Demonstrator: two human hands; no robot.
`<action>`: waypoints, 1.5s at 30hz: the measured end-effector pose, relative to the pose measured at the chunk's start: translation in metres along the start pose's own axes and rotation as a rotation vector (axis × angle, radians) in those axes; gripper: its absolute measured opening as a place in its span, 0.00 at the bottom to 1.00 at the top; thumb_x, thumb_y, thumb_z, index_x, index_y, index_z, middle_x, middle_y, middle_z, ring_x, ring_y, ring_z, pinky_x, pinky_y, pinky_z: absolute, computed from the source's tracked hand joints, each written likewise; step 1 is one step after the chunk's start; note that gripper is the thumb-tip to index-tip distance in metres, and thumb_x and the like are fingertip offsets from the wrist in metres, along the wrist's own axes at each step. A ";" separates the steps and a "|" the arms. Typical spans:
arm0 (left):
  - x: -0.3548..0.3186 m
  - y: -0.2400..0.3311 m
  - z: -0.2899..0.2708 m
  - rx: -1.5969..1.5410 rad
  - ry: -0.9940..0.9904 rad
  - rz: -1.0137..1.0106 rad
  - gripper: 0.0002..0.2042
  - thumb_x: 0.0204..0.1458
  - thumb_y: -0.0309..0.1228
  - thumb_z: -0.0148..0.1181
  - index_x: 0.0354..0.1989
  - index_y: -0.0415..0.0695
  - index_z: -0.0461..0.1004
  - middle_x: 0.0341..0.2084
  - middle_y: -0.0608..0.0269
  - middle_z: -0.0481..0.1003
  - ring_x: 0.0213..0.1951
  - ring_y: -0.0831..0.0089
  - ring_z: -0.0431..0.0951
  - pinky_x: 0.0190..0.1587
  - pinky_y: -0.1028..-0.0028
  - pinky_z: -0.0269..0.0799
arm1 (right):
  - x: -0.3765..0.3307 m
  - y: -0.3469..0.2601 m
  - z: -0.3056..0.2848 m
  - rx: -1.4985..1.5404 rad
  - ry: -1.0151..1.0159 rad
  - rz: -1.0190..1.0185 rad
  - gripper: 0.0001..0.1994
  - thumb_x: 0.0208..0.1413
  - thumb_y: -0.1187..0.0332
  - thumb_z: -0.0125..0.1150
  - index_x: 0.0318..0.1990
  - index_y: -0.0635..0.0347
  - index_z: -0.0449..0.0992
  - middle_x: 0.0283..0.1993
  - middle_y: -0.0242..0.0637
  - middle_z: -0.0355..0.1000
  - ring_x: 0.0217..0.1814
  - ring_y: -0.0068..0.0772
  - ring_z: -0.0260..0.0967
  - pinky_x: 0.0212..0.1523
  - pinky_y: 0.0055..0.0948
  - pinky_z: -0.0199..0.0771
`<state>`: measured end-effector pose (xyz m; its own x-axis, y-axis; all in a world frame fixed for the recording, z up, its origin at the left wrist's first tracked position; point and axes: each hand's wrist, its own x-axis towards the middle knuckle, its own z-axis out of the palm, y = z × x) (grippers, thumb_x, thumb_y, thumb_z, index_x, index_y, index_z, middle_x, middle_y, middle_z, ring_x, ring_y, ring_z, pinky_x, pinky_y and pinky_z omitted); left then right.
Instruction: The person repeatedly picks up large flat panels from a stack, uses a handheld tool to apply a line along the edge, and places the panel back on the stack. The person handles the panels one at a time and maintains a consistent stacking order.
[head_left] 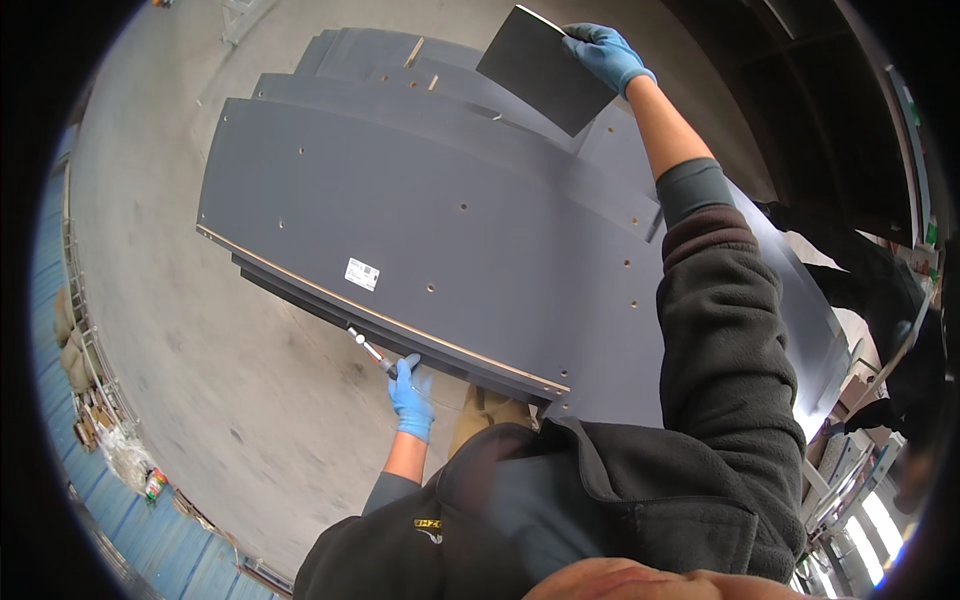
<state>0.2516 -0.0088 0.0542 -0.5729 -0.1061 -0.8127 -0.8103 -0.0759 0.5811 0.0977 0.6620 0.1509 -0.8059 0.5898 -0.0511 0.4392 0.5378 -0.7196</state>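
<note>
My right hand (602,55), in a blue glove, grips the corner of a small dark grey rectangular panel (545,75). It holds this panel raised and tilted over the far right of a stack of larger grey boards. The top board (380,200) carries several drilled holes and a white label (362,274). In my gloved left hand (411,398) is a slim hand tool (366,346) with a dark grip, a red band and a pale metal head; its exact kind cannot be made out. The tool's head is close to the stack's near edge; contact is unclear.
More grey boards (340,60) lie staggered at the far side, with pale strips on them. Shelving and dark panels (820,110) stand at the right. Packed goods and a plastic bag (125,455) line the left wall, beyond the concrete floor (150,280).
</note>
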 end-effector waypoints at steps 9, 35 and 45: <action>0.057 -0.051 -0.037 -0.025 -0.006 -0.155 0.24 0.68 0.45 0.61 0.69 0.54 0.69 0.59 0.69 0.74 0.62 0.72 0.73 0.59 0.55 0.66 | 0.004 0.067 0.126 -0.098 -0.207 0.152 0.23 0.69 0.56 0.61 0.66 0.53 0.80 0.65 0.40 0.80 0.68 0.40 0.76 0.71 0.34 0.69; 0.053 -0.010 -0.028 -0.049 -0.188 -0.157 0.25 0.72 0.42 0.57 0.74 0.54 0.64 0.64 0.67 0.71 0.65 0.68 0.71 0.68 0.48 0.68 | -0.025 0.056 0.163 -0.323 -0.197 0.123 0.34 0.61 0.44 0.64 0.69 0.52 0.76 0.67 0.43 0.78 0.70 0.48 0.74 0.70 0.39 0.71; 0.053 -0.001 -0.023 -0.075 -0.174 -0.153 0.21 0.70 0.42 0.62 0.67 0.49 0.71 0.56 0.69 0.77 0.59 0.73 0.75 0.63 0.56 0.71 | -0.036 0.054 0.178 -0.300 -0.181 0.107 0.34 0.59 0.43 0.68 0.68 0.53 0.77 0.65 0.44 0.79 0.68 0.46 0.76 0.69 0.40 0.73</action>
<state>0.2250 -0.0375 0.0119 -0.4616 0.0840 -0.8831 -0.8818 -0.1517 0.4465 0.0798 0.5624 -0.0097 -0.7946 0.5507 -0.2558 0.6000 0.6473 -0.4701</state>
